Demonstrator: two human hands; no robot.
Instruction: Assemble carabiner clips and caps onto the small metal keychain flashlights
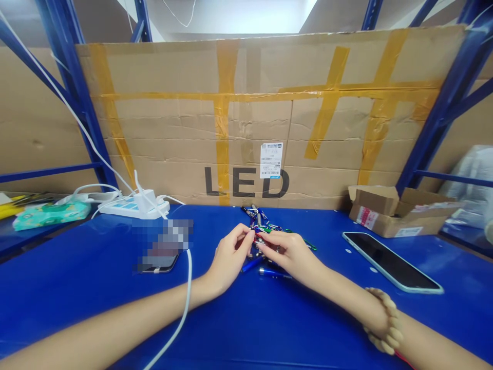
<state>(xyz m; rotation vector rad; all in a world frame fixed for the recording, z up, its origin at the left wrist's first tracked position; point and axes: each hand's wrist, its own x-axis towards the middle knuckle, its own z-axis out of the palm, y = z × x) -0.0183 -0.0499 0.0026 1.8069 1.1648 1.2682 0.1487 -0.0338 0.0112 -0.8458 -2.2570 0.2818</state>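
Over the middle of the blue tabletop, my left hand and my right hand meet at the fingertips. The fingers of both are closed in a pinch. What lies between them is mostly covered and too small to name; a bit of red shows there. Beneath and behind the fingers is a pile of small metallic tubes that look like mini flashlights, with thin cords among them. A blue tube lies just under my right hand, and another blue tube is beside my left fingers. A green cord sticks out at the right.
On the right are a phone and an open cardboard box. A white power strip with cables stands at the left. A white cable crosses over my left forearm. Nearby lies a partly blurred dark device. Cardboard closes off the back.
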